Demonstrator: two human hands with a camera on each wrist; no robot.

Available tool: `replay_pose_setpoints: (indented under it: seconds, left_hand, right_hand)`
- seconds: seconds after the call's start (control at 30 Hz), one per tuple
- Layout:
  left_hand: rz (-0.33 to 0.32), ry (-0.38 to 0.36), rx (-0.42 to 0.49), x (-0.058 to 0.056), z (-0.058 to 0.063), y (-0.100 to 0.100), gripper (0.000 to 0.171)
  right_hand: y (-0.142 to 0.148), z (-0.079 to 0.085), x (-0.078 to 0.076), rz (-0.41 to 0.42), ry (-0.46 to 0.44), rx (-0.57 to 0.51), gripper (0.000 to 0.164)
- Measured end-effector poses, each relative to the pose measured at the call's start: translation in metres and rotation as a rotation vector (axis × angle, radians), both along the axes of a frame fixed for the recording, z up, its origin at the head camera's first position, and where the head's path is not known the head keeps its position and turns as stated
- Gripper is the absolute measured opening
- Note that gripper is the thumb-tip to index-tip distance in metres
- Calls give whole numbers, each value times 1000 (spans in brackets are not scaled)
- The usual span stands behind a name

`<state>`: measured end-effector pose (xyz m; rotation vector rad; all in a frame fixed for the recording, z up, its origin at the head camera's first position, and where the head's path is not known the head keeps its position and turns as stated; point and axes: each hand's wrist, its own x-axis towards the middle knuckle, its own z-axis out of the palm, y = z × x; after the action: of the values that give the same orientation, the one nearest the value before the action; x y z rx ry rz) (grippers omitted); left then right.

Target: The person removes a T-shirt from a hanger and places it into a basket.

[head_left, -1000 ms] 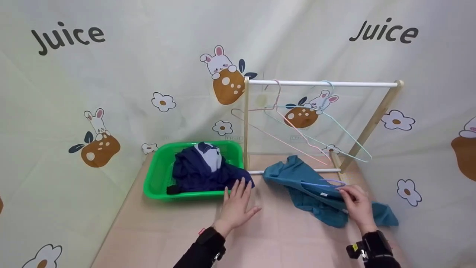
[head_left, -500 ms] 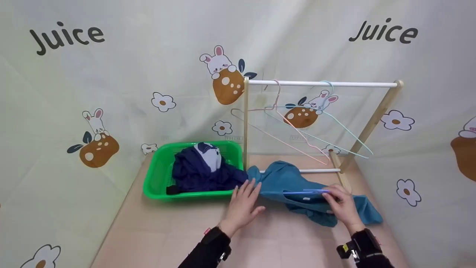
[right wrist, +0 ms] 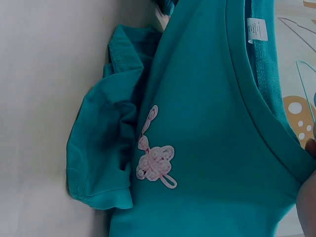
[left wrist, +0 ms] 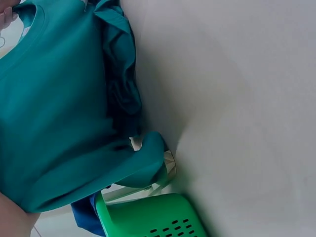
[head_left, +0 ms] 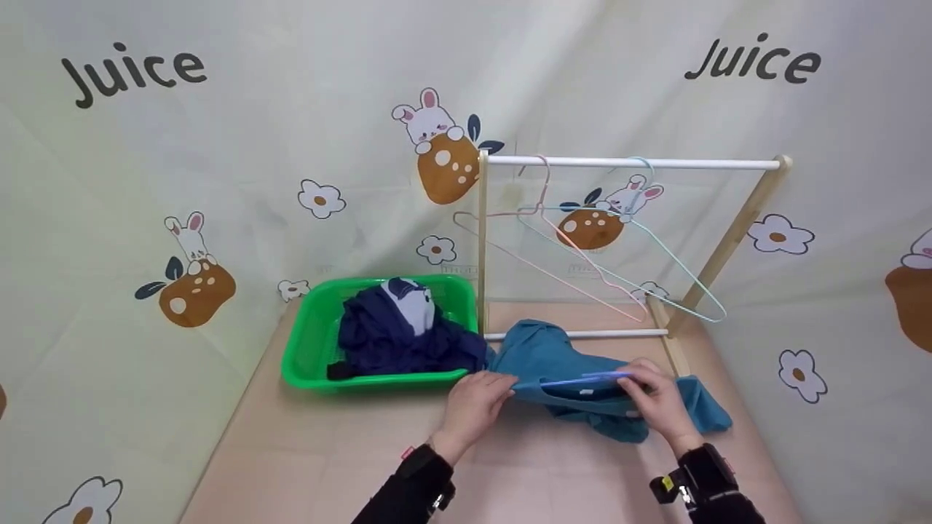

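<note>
A teal shirt (head_left: 539, 349) spreads over the table in front of the rack, its sleeve bunched at the right. My left hand (head_left: 473, 407) holds the shirt's left shoulder with curled fingers beside the green basket. At the neckline, my right hand (head_left: 659, 400) pinches the shirt together with a thin blue-purple hanger (head_left: 582, 380), partly hidden inside the collar. The right wrist view shows a white label (right wrist: 257, 29) in the neck and a pink knotted trim (right wrist: 156, 163) on the chest.
A green basket (head_left: 309, 356) at the left holds dark navy clothing (head_left: 378, 331) with a pale patch. Behind the shirt stands a rack with a white rail (head_left: 706, 164) and wooden posts. A pink hanger (head_left: 582, 255) and a mint hanger (head_left: 677, 258) hang from it.
The shirt and blue-purple hanger have shifted left along with my right hand. My left hand has gone from spread fingers by the basket to holding the shirt's left shoulder.
</note>
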<state>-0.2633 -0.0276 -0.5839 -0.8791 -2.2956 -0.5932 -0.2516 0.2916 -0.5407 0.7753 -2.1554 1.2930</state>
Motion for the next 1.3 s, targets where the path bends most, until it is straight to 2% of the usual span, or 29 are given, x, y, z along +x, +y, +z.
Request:
replay_pose_setpoints:
  seconds: [0.07, 0.2, 0.3, 0.47, 0.6, 0.8, 0.97, 1.17, 1.3]
  left_hand:
    - [0, 12, 33, 0, 0, -1, 17]
    - [36, 7, 104, -1, 0, -6, 14]
    - [89, 1, 161, -2, 1, -12, 13]
    - [153, -6, 263, -4, 5, -21, 9]
    - [165, -2, 310, -6, 11, -28, 6]
    - [204, 7, 341, -9, 15, -34, 7]
    - [216, -99, 294, -6, 11, -32, 8]
    - [212, -226, 244, -2, 4, -25, 6]
    - [216, -337, 295, -2, 4, -23, 24]
  right_hand:
    - [0, -1, -1, -23, 8, 5, 19]
    - [6, -14, -10, -95, -1, 10, 22]
    - [14, -24, -16, -178, -28, -3, 23]
    - [23, -25, -17, -320, -88, -37, 17]
    - [26, -23, -16, -362, -105, -34, 14]
    - [26, -22, -19, -360, -57, -66, 13]
    - [21, -22, -19, -355, -41, -108, 14]
    - [8, -24, -23, -301, -34, -86, 13]
    - [2, -26, -25, -264, -15, -65, 17]
